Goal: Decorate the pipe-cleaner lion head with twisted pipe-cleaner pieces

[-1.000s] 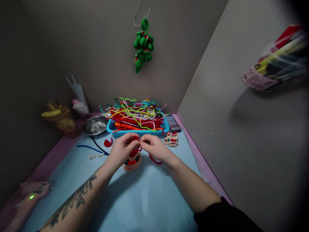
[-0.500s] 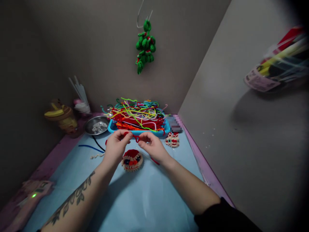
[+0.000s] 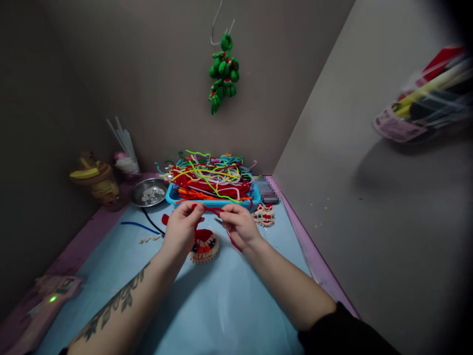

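Note:
A red pipe cleaner (image 3: 210, 209) runs between my two hands above the mat. My left hand (image 3: 182, 224) is closed, pinching one end between thumb and fingers. Opposite it, my right hand (image 3: 241, 227) has its fingers curled round the other side, and a red tail hangs below this hand. A small dark pointed tip (image 3: 218, 220) shows by the right fingertips; whether it is held I cannot tell. Beneath the hands lies a round piece (image 3: 204, 249) of cream, red, orange and dark blue pipe cleaner, partly covered by my left hand.
Behind the hands stands a blue tray (image 3: 172, 197) heaped with colourful pipe cleaners. A metal bowl (image 3: 148, 193) is left of it, a smaller cream-and-red piece (image 3: 264, 215) right. Blue and black stems (image 3: 138, 226) lie left. A green ornament (image 3: 223, 74) hangs at the back.
The small loop in the red pipe cleaner near my right fingertips no longer shows; the strand looks straighter. My right fingers have curled in more, and a dark tip has appeared beside them.

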`<state>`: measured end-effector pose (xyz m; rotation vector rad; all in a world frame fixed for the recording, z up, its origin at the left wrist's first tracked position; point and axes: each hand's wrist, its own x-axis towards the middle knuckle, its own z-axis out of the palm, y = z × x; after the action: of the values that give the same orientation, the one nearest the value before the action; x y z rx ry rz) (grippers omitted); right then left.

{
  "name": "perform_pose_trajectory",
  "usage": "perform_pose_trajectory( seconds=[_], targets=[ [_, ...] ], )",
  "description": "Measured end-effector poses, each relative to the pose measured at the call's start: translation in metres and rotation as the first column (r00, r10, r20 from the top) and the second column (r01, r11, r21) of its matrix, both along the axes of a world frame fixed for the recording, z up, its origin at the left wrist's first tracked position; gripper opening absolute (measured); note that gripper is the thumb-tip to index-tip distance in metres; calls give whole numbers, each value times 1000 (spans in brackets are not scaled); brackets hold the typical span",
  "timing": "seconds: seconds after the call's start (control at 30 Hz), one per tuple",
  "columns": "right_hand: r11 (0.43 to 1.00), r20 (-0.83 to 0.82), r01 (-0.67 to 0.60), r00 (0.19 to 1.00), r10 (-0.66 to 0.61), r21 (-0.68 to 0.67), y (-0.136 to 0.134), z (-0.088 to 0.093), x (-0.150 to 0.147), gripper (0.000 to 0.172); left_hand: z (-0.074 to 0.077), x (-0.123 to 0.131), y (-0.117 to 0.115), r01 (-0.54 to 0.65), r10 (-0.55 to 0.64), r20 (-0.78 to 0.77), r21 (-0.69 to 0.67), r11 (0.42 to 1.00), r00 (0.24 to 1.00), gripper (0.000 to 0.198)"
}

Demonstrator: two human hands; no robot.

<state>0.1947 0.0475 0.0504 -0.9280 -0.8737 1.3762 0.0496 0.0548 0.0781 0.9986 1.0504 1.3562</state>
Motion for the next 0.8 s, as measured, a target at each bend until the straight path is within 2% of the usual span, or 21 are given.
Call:
perform_pose_trajectory(
  seconds=[0.07, 0.13, 0.23, 0.3, 0.4, 0.5, 0.6, 0.8],
  targets=[
    [998, 88, -3, 996, -2, 55, -1, 0, -1, 17, -1, 1, 0, -9, 10, 43, -20, 1000, 999, 38],
    [982, 278, 17, 958, -71, 190, -4, 1, -1, 21, -1, 1, 1, -21, 24, 65, -38, 999, 998, 38],
    [913, 527, -5, 818, -230, 407, -11, 2, 0, 49, -2, 0, 1, -28, 31, 79, -48, 998, 996, 37],
    [839, 602, -31, 711, -363, 543, -13, 2, 1, 50, -2, 1, 1, -17, 22, 82, -54, 998, 996, 36],
    [712, 603, -66, 589, -537, 699, -14, 0, 4, 36, -2, 3, 0, -5, 9, 77, -59, 998, 997, 35],
    [641, 594, -113, 524, -611, 760, -12, -2, 7, 35, -2, 4, -2, 8, -4, 63, -73, 997, 998, 35],
    [607, 587, -138, 487, -646, 783, -11, -2, 10, 34, -1, 4, -3, 18, -11, 77, -90, 996, 997, 35],
    [594, 601, -178, 458, -655, 784, -10, -1, 15, 28, 4, 3, -6, 62, -51, 83, -133, 989, 995, 34]
  ],
)
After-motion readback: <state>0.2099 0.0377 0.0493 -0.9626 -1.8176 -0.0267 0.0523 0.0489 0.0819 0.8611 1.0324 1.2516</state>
